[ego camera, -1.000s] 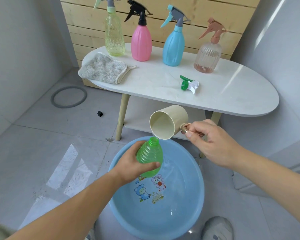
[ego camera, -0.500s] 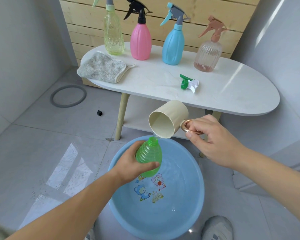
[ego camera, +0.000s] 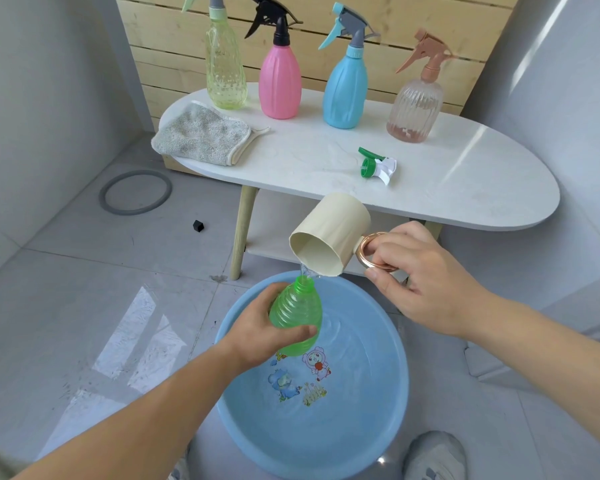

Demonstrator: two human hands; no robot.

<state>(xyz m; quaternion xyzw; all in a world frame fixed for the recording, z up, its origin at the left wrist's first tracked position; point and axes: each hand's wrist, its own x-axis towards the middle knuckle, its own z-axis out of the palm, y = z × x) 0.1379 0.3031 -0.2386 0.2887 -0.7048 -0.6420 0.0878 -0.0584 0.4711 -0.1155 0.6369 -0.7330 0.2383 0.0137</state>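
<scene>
**Grey tiles, blue basin: cup tipped over the bottle**

Grey floor tiles run under a low white table. A blue basin with water in it sits on the floor in front of the table. Over the basin, my left hand wraps around a green bottle, open neck up, with the thumb across its front. My right hand pinches the ring handle of a cream cup, tipped mouth-down just above that neck. I see a thin stream of water falling from the cup's lip to the bottle's mouth.

On the table, a green spray head lies on its side and a grey cloth covers the left end. Along the back stand a yellow bottle, pink bottle, blue bottle and clear bottle.
</scene>
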